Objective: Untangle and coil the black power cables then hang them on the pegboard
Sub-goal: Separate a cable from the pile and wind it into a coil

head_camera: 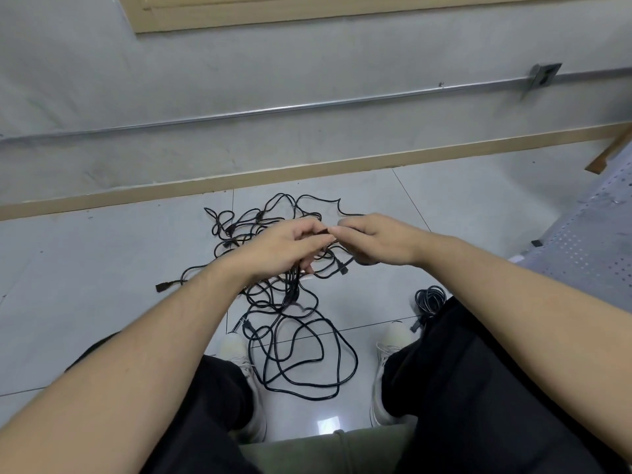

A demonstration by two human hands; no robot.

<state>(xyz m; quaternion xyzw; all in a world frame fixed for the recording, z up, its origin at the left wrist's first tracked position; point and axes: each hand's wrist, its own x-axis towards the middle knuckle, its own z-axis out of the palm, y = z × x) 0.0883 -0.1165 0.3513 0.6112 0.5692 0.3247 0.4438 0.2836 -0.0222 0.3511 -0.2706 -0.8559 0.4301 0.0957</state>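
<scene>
Clearly the untangling was only partly done: most of the black cables [294,302] lay in a loose knot on the tiled floor [102,268], spread from near the baseboard [239,179] back toward the person's shoes [239,354]. One small coil [430,299] sat apart, just beside the right knee, seemingly finished already. The pegboard [588,241] lay flat at the floor's right edge, well apart from the tangle.

Both hands were raised over the middle of the knot, fingertips nearly meeting. The left hand [290,244] had its fingers curled round a bundle of strands that dropped straight down from it to the floor. The right hand [376,241] pinched a short stretch of the cable between thumb and forefinger, fingers close together; whether the rest of its fingers held another strand could not be made out.

The stretch between the two hands ran left to right, roughly level, and that line was what the coming pull looked to depend on. From the right hand a strand led away toward the baseboard, while a plug [343,268] hung just below and between the hands. The right hand was the nearer to that free run, so drawing rightward seemed the likelier way to work a length loose. Loops by the shoes could snag.
</scene>
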